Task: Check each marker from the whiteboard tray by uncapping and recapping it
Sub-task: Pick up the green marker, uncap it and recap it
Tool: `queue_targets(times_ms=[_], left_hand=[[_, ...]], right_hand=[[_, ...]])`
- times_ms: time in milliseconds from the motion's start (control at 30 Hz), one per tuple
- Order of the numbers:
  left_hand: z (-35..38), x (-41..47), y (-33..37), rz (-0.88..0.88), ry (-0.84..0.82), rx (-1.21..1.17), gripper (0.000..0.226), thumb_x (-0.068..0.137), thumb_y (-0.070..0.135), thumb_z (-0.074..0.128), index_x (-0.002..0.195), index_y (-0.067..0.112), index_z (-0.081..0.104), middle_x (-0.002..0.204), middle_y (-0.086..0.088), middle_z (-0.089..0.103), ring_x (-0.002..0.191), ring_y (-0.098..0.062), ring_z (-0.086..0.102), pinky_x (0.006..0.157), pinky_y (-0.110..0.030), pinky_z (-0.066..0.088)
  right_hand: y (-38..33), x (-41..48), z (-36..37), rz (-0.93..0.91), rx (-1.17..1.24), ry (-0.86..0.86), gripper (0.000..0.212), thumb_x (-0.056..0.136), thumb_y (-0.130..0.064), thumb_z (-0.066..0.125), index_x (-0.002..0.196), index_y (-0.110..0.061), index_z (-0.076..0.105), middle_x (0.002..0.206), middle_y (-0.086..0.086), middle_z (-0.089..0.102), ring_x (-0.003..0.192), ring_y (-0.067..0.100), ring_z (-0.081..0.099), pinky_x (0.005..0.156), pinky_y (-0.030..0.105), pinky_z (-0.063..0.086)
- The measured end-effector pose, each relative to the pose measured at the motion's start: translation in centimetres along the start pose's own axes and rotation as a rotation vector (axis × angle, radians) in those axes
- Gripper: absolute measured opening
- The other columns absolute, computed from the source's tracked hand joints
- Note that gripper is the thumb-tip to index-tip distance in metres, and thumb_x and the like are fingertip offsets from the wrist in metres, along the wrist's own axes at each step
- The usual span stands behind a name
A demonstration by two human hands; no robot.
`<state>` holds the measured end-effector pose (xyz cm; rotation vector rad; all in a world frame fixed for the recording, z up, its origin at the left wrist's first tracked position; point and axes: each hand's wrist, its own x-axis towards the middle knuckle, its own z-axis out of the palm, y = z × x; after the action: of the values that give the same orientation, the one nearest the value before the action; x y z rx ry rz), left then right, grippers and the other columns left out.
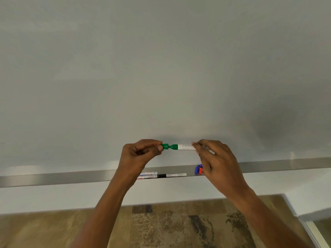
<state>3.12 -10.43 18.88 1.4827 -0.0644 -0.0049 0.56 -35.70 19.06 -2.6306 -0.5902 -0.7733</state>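
We hold the green marker (185, 147) level in front of the whiteboard (161, 68), above the metal tray (53, 179). Our left hand (138, 156) pinches the green cap (165, 146) between thumb and fingertips, and our right hand (215, 158) has its fingers closed around the far end of the white barrel. The cap sits right at the marker's green nose; we cannot tell whether a sliver of gap is left or the 2 parts are touching, nor whether the cap is coming off or going on. We judge the step in hand to be the uncap-and-recap check of this 1 marker. The next move calls for keeping cap and barrel on 1 straight line and either pulling apart or pushing until seated, without twisting the tip sideways. In the tray below lie the other markers: a black-banded marker (172, 175), 2 more white-barrelled ones (148, 174) to its left, and a small cluster of blue and red caps or ends (199, 170) partly hidden behind our right hand.
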Motion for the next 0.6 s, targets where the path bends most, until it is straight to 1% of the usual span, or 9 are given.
queue_targets(times_ms=[100,167,233,300,333,400,467,533,600], left_hand=[[0.4,-0.5,-0.3,-0.032,-0.004,-0.029,0.031,0.07,0.026,0.084,0.098,0.013,0.083,0.091,-0.015,0.081,0.092,-0.032,0.077,0.096,-0.037,0.059],[0.6,-0.8,-0.6,-0.066,0.014,-0.085,0.032,0.069,0.024,0.086,0.1,0.013,0.082,0.092,-0.017,0.08,0.094,-0.032,0.077,0.097,-0.034,0.058],[0.9,-1.0,-0.8,-0.127,0.03,-0.2,0.034,0.069,0.021,0.086,0.1,0.01,0.082,0.098,-0.018,0.08,0.097,-0.03,0.077,0.094,-0.032,0.06],[1.2,-1.1,-1.2,-0.198,0.044,-0.329,0.03,0.07,0.018,0.084,0.098,0.007,0.082,0.101,-0.017,0.08,0.098,-0.027,0.077,0.09,-0.029,0.061],[1.3,-1.1,-1.3,-0.226,0.05,-0.382,0.028,0.07,0.016,0.083,0.097,0.006,0.082,0.101,-0.016,0.08,0.097,-0.025,0.077,0.087,-0.027,0.061],[1.5,-1.2,-1.7,-0.258,0.059,-0.439,0.023,0.073,0.011,0.08,0.095,0.005,0.082,0.101,-0.015,0.08,0.094,-0.024,0.077,0.083,-0.025,0.061],[1.7,-1.1,-1.9,-0.269,0.057,-0.443,0.022,0.075,0.01,0.079,0.095,0.004,0.082,0.1,-0.015,0.08,0.092,-0.024,0.078,0.082,-0.026,0.061],[1.8,-1.0,-2.1,-0.268,0.055,-0.424,0.023,0.076,0.011,0.079,0.097,0.002,0.081,0.099,-0.018,0.079,0.09,-0.026,0.078,0.082,-0.027,0.062],[1.8,-0.9,-2.3,-0.261,0.061,-0.407,0.022,0.076,0.01,0.079,0.097,0.001,0.081,0.098,-0.02,0.079,0.089,-0.029,0.078,0.082,-0.029,0.062]], right_hand=[[-0.4,0.0,-0.1,-0.014,0.019,-0.022,0.039,0.083,0.0,0.07,0.121,-0.01,0.068,0.112,0.007,0.07,0.102,0.021,0.06,0.084,0.037,0.052],[-0.4,0.0,0.0,-0.007,0.084,-0.043,0.037,0.087,-0.002,0.066,0.123,-0.011,0.067,0.114,0.006,0.067,0.105,0.018,0.056,0.086,0.035,0.05],[-0.2,0.0,0.2,0.005,0.18,-0.106,0.041,0.09,0.0,0.06,0.128,-0.013,0.062,0.119,0.002,0.059,0.109,0.014,0.05,0.088,0.027,0.049],[-0.1,0.0,0.5,0.0,0.225,-0.17,0.044,0.092,0.0,0.056,0.133,-0.016,0.058,0.121,-0.002,0.054,0.11,0.011,0.046,0.088,0.017,0.044],[-0.1,0.0,0.8,-0.003,0.235,-0.186,0.044,0.093,-0.002,0.055,0.134,-0.016,0.057,0.12,-0.002,0.053,0.11,0.011,0.045,0.087,0.016,0.043],[-0.2,0.1,1.2,0.004,0.252,-0.186,0.037,0.097,-0.012,0.052,0.134,-0.017,0.057,0.115,-0.004,0.057,0.107,0.012,0.046,0.086,0.02,0.046],[-0.1,0.2,1.5,0.011,0.255,-0.174,0.033,0.101,-0.024,0.048,0.131,-0.016,0.059,0.108,-0.005,0.06,0.102,0.012,0.047,0.082,0.024,0.049],[0.0,0.3,1.7,0.004,0.252,-0.177,0.032,0.101,-0.025,0.048,0.129,-0.015,0.061,0.101,-0.005,0.062,0.095,0.012,0.048,0.076,0.026,0.048],[0.0,0.3,1.9,0.002,0.262,-0.183,0.029,0.1,-0.02,0.053,0.127,-0.014,0.062,0.098,-0.004,0.062,0.091,0.013,0.049,0.072,0.026,0.048]])
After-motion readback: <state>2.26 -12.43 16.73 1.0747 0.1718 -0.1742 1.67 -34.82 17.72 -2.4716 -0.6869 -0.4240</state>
